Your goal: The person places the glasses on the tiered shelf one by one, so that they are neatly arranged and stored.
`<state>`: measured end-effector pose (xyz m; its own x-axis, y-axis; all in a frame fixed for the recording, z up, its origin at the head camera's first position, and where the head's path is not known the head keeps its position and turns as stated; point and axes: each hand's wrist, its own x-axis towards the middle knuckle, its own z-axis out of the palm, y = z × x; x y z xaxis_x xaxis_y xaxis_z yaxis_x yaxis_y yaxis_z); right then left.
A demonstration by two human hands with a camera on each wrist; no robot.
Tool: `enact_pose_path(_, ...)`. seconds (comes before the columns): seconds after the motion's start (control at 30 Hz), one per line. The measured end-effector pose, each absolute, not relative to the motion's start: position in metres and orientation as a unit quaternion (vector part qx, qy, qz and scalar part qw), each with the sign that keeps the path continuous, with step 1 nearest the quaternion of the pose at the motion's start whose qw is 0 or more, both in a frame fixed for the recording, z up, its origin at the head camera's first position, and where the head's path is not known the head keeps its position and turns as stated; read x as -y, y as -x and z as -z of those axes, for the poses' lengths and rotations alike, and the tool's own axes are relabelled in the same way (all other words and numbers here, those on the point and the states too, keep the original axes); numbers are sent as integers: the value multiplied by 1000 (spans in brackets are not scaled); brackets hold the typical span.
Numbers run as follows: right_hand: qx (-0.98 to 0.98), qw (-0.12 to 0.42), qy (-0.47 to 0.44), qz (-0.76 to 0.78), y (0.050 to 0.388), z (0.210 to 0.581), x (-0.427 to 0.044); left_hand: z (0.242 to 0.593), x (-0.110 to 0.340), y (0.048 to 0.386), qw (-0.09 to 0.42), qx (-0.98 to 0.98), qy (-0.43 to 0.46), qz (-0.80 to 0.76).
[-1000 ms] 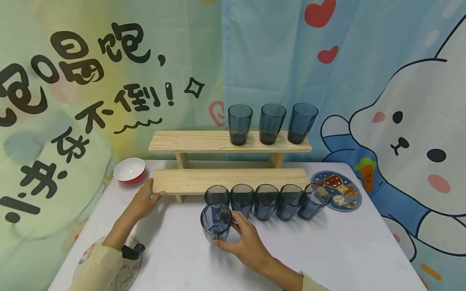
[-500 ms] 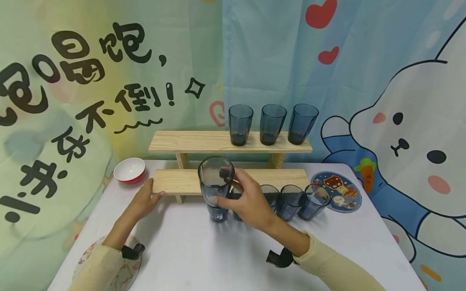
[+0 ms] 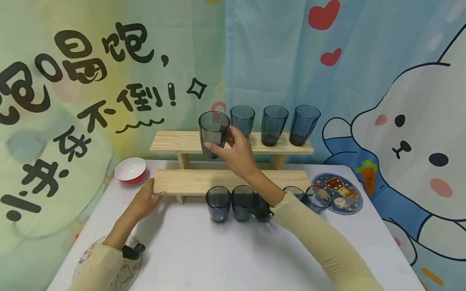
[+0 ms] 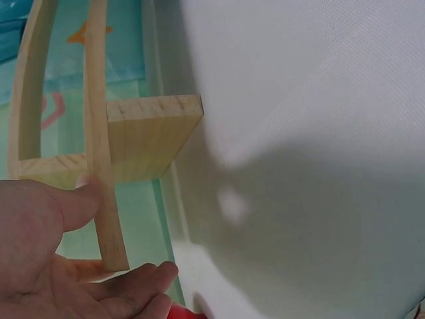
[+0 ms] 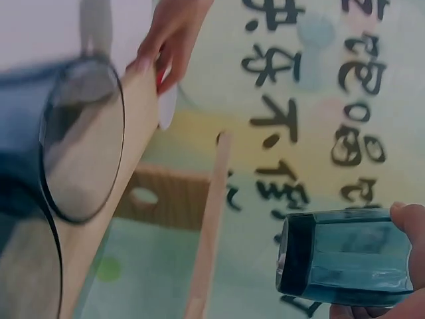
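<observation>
My right hand (image 3: 240,153) holds a blue-grey glass tumbler (image 3: 211,133) by its side, thumb on one side and fingers on the other. The tumbler is raised at the upper board (image 3: 174,141) of a two-tier wooden shelf, left of three like tumblers (image 3: 274,127) standing there. In the right wrist view the base of the held tumbler (image 5: 345,256) is free of the board. My left hand (image 3: 143,202) grips the left end of the lower board (image 3: 189,182); the left wrist view shows the thumb (image 4: 76,203) on one face and fingers round the end.
Several tumblers (image 3: 218,204) stand in a row on the white table (image 3: 204,254), before the lower board; my right forearm partly covers them. A red-and-white bowl (image 3: 130,169) sits left of the shelf, a blue patterned mat (image 3: 338,193) right. A patterned round mat (image 3: 127,270) lies under my left forearm.
My right hand has lifted the tumbler from in front of the table row, up past the lower board to the upper board. My left hand has stayed on the lower board's end.
</observation>
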<state>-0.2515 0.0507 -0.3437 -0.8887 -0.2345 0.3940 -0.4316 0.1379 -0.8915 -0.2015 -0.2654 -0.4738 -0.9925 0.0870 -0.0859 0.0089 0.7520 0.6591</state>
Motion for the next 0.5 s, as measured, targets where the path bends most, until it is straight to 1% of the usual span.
enact_pose_path(0.2, 776, 105, -180, -596, 283, 349, -39, 473, 265, 200, 60, -933, -22, -355)
enact_pose_path(0.5, 787, 134, -161, -581, 304, 359, -21, 472, 267, 202, 58, -935, -22, -350)
